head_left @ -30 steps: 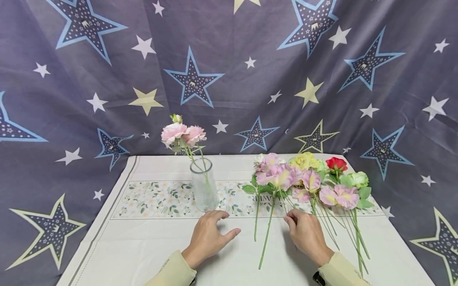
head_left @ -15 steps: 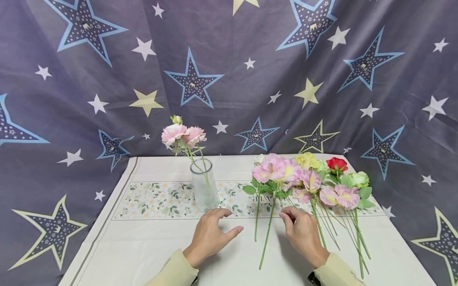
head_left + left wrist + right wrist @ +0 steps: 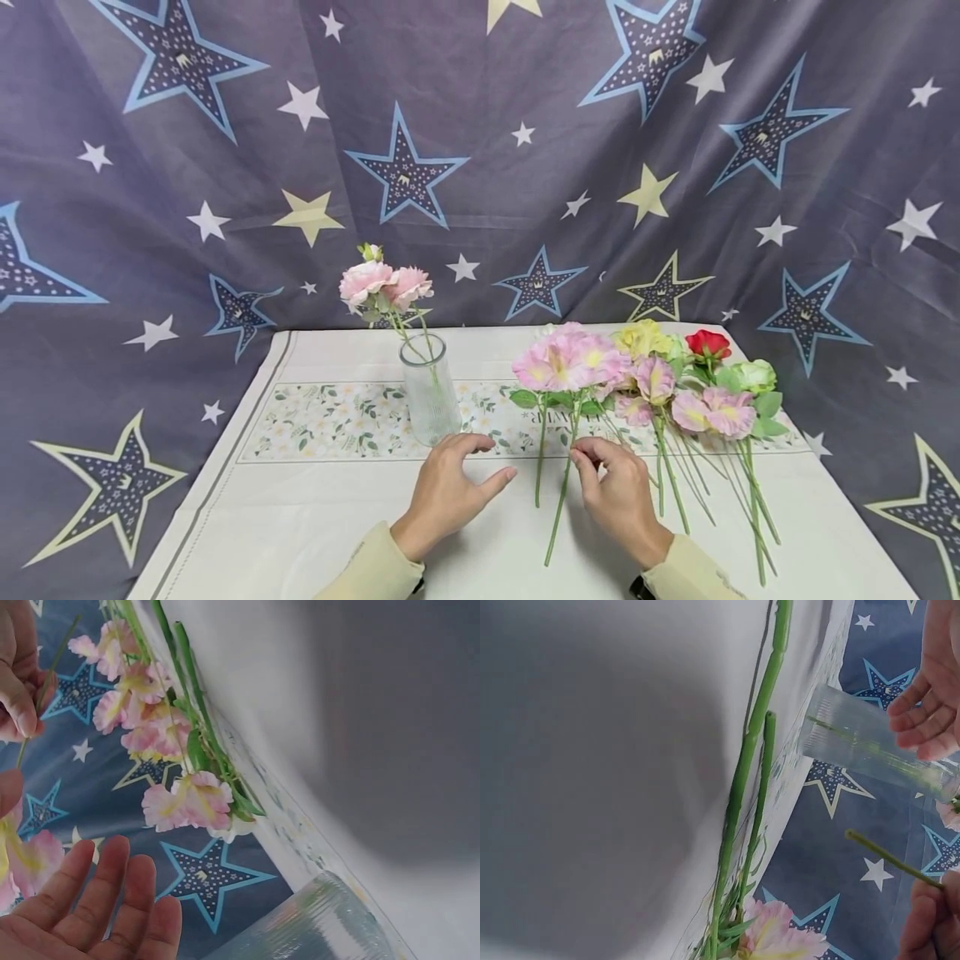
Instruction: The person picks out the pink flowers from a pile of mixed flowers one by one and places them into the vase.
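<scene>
In the head view my right hand point(image 3: 618, 500) pinches the thin green stem of a pink artificial flower point(image 3: 542, 364) between thumb and fingertips. The flower's head overlaps other pink blooms behind it. The right wrist view shows the bare stem end point(image 3: 889, 857) jutting out from the fingers. My left hand point(image 3: 453, 492) holds nothing; its thumb and fingers are spread apart, just in front of the ribbed glass vase point(image 3: 432, 408). Two pink peonies point(image 3: 386, 285) and a bud stand in that vase, leaning left. In the left wrist view the left fingers point(image 3: 131, 900) appear relaxed.
Several artificial flowers lie to the right, among them yellow blooms point(image 3: 642, 338), a red rose point(image 3: 707, 342) and a pale green one point(image 3: 753, 376). Their stems point toward the person. A floral printed strip point(image 3: 322, 421) crosses the white tablecloth point(image 3: 300, 533). A star-patterned curtain point(image 3: 480, 108) hangs behind.
My right hand has moved left, carrying the pink flower left across the other blooms. My left hand has shifted slightly right, its fingers still spread.
</scene>
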`<state>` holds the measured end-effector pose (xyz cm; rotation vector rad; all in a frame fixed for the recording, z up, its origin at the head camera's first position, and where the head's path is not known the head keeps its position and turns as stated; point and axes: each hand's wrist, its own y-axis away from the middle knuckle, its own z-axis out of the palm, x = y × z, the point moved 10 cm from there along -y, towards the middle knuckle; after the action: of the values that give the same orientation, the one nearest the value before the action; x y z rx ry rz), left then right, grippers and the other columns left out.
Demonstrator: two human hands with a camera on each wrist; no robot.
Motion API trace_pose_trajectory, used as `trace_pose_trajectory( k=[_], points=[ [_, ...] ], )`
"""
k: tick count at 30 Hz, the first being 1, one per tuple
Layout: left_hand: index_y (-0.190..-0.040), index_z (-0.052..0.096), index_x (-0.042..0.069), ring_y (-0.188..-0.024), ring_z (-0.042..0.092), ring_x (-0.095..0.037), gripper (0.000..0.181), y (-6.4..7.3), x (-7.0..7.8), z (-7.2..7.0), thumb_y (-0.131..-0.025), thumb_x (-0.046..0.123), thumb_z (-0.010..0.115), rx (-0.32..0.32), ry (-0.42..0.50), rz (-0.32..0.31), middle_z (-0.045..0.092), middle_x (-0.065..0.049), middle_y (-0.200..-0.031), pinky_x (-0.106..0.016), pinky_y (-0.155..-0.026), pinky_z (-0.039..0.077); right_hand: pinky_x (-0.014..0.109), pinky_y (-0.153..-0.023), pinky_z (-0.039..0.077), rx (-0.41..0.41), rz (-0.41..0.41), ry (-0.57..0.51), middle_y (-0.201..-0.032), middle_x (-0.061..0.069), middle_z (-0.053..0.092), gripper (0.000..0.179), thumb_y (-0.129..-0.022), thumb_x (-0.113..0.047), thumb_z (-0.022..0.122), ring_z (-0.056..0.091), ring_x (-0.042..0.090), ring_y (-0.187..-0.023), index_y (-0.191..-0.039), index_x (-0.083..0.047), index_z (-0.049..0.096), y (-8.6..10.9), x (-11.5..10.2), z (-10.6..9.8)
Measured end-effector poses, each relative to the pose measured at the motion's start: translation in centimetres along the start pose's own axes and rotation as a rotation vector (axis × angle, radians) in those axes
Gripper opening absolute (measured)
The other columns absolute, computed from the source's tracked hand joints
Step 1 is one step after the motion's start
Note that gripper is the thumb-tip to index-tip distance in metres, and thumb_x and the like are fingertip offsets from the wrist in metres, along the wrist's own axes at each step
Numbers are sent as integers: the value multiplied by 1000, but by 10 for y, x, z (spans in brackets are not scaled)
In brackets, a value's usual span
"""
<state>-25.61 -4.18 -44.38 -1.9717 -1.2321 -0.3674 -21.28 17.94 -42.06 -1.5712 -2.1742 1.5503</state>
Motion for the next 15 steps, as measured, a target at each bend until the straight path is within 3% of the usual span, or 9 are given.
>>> trace_pose_trajectory(
  k=[8, 15],
  points=[
    [-108, 75, 19, -98, 66, -10, 36, -5, 14, -3, -80, 38, 89, 41, 102, 34, 74, 7, -102, -35, -85, 55, 22, -61, 42, 63, -109, -84, -73, -8, 69, 24, -76, 8, 84, 57, 3, -61, -84, -12, 74, -2, -17, 1],
    [-102, 75, 19, -94, 67, -9, 29, -11, 30, -5, -80, 30, 90, 86, 167, 101, 75, 5, -98, -35, -83, 55, 22, -64, 42, 51, -108, -165, -75, -2, 71, 23, -78, 8, 82, 60, 8, -61, -86, -12, 74, 0, -22, 9]
  ],
)
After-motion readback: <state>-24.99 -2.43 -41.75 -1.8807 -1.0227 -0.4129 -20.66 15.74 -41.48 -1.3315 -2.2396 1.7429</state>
